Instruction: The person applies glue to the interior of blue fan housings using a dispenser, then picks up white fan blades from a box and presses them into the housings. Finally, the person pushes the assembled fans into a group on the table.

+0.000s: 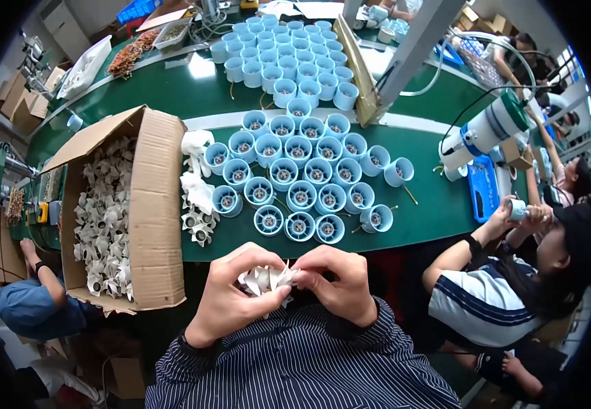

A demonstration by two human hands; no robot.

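Observation:
Just in front of my body, near the table's front edge, my left hand (pixel 235 292) curls around a small cluster of white plastic fan blades (pixel 265 278). From the other side, my right hand (pixel 339 281) pinches the edge of the cluster between thumb and fingers. My fingers partly hide it, so I cannot tell how many pieces there are. Beyond my hands stand light-blue round motor housings (pixel 284 174) with spoked centres, grouped on the green table (pixel 241 251). More white fan blades (pixel 198 226) lie beside the box at the left.
A tilted cardboard box (pixel 160 211) full of white fan blades stands on my left. Farther back are many more blue housings (pixel 288 65) beside a tan strip (pixel 360 75). On the right are a blue tray (pixel 483 187), a white cylindrical device (pixel 486 129) and a co-worker (pixel 493 293) holding a housing.

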